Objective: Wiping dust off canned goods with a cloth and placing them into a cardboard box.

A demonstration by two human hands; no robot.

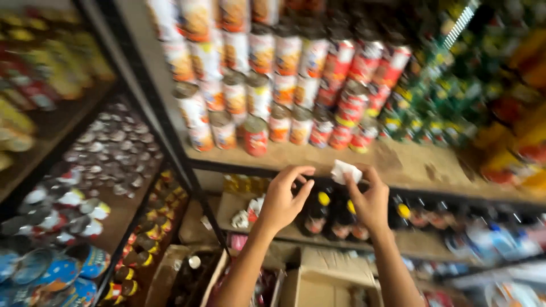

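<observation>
White crumpled paper (345, 170) is being pinched in the right hand (369, 202) just below a wooden shelf's edge (409, 165), while the left hand (282, 199) is hovering beside it, fingers curled and empty; red-and-orange labelled cans (273, 85) are crowding the shelf above, dark yellow-capped bottles (318, 213) below.

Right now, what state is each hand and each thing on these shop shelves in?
Left hand: raised, fingers curled, holding nothing visible.
Right hand: raised, pinching a small crumpled white paper.
Red and white labelled tin cans: upright, stacked in tiers on the wooden shelf.
Dark bottles with yellow caps: upright, capped, one shelf below.
Brown cardboard box: flaps open, lowest level.
</observation>
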